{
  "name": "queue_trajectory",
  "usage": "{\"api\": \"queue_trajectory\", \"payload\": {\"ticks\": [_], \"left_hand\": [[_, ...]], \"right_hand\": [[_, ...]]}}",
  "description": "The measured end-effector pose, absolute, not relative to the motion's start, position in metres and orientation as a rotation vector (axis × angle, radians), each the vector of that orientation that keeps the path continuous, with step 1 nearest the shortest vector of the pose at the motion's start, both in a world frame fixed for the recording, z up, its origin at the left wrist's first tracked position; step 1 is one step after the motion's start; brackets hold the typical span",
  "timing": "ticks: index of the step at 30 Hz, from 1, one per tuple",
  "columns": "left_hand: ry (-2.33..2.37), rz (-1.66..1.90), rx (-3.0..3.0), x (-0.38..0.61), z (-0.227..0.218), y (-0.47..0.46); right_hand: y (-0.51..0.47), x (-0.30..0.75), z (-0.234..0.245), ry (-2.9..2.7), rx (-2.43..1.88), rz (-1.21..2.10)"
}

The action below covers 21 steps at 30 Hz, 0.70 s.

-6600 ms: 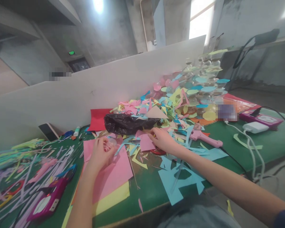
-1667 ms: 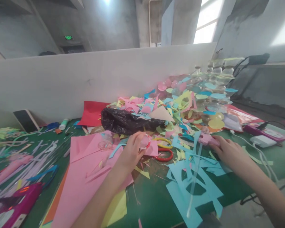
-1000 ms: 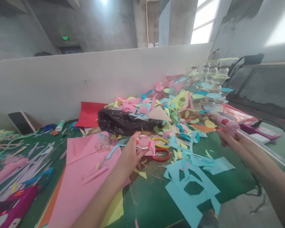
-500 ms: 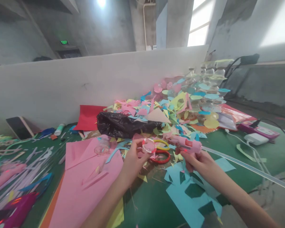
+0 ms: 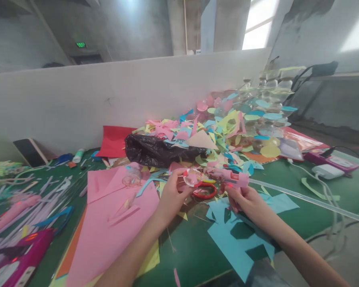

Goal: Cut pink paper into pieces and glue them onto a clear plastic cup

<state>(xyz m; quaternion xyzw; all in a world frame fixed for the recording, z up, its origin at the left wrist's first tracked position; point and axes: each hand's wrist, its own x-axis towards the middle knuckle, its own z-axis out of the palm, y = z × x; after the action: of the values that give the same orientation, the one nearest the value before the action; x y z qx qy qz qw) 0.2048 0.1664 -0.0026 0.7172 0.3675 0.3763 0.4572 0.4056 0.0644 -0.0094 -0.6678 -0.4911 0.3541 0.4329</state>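
My left hand (image 5: 177, 189) pinches a small clear round plastic piece (image 5: 192, 177) with a red and white rim, its round face turned toward me. In my right hand (image 5: 242, 195) is a pink glue gun (image 5: 231, 177), with a long clear glue stick (image 5: 305, 199) running out of its back to the right. The gun's nozzle end is close to the rim of the clear piece; whether they touch I cannot tell. Scissors with red and yellow handles (image 5: 208, 192) lie just behind and below the hands, partly covered.
Pink paper sheets (image 5: 116, 235) lie at left with a clear cup-like piece (image 5: 131, 178) on them. Cut blue paper (image 5: 231, 239) is at front right. A black plastic bag (image 5: 155, 151) and heaped scraps sit behind. Stacked clear pieces with paper discs (image 5: 269, 115) stand back right.
My right hand has brought the glue gun left, closer to the clear round piece. The left hand has shifted slightly, and the whole view has moved a little.
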Motion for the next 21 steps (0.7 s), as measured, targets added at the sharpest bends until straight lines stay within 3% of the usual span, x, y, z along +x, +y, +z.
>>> {"api": "queue_trajectory", "payload": {"ticks": [21], "left_hand": [[0.774, 0.937, 1.722, 0.2064, -0.0078, 0.1652]], "right_hand": [[0.0650, 0.4083, -0.0132, -1.271, -1.688, 0.878]]}}
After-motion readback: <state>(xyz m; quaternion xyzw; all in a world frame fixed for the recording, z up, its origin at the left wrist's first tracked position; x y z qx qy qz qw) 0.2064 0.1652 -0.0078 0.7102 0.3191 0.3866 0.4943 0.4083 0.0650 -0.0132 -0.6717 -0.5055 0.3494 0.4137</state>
